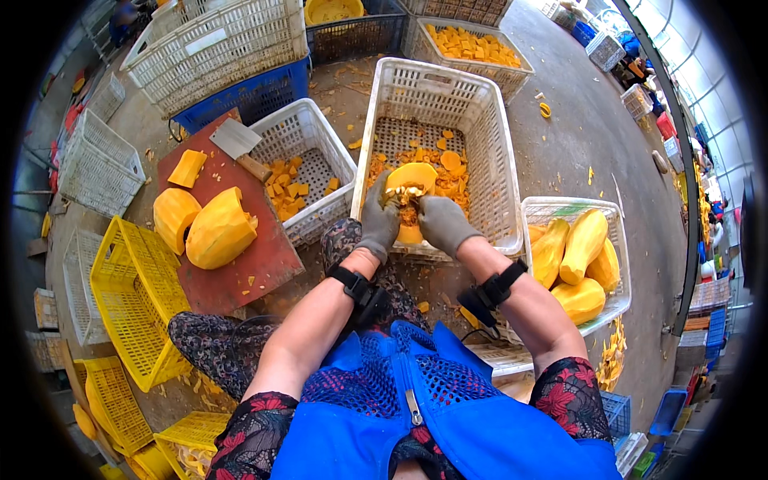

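Observation:
Both my hands wear grey gloves and work over a tall white crate (498, 144) with pumpkin scraps in its bottom. My left hand (379, 214) grips a cut piece of pumpkin (414, 174) from its left side. Its hollow, with pale seeds and stringy pulp, faces me. Against the right side of that hollow, my right hand (445, 222) is closed in a fist. Whatever its fingers hold, if anything, is hidden. Peeled pumpkin pieces (222, 230) and a cleaver (236, 138) lie on a red board (232, 282) to the left.
Diced pumpkin lies in a smaller white crate (326, 128) beside the board. Whole peeled pumpkins (584, 244) fill a white crate at right. Yellow crates (138, 308) stand at left. Stacked crates (220, 60) and a crate of pumpkin chunks (472, 46) are at the back.

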The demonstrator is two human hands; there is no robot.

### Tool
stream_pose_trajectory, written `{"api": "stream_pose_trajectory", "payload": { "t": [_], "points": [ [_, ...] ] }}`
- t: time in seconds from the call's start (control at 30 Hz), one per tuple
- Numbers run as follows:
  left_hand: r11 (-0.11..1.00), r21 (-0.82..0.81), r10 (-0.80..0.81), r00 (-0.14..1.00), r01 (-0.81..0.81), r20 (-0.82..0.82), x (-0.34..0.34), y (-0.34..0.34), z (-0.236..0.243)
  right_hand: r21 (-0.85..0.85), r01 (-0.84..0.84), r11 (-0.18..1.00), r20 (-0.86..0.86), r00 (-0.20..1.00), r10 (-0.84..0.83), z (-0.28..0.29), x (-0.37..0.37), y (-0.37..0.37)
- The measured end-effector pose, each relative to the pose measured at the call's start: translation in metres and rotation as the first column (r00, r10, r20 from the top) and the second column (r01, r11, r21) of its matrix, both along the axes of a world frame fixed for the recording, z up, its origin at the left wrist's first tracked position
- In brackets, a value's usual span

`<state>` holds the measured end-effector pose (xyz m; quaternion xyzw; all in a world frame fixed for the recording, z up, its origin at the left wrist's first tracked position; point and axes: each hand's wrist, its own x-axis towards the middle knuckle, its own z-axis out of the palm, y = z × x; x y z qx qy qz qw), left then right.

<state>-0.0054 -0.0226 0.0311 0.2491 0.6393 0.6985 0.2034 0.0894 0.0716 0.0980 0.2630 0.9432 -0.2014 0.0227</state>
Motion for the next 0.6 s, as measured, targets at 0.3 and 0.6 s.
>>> {"api": "stream_pose_trajectory", "payload": {
  "t": [0.3, 0.6],
  "points": [
    [0.981, 0.169, 0.050, 0.965, -0.096, 0.256, 0.001, 0.004, 0.014, -0.656, 0.391, 0.646, 0.088, 0.889, -0.450, 0.016, 0.030, 0.009],
    [0.957, 0.289, -0.096, 0.956, 0.012, 0.278, 0.005, -0.008, 0.029, -0.952, 0.304, 0.045, 0.191, 0.698, -0.690, -0.017, 0.014, -0.002]
  ]
}}
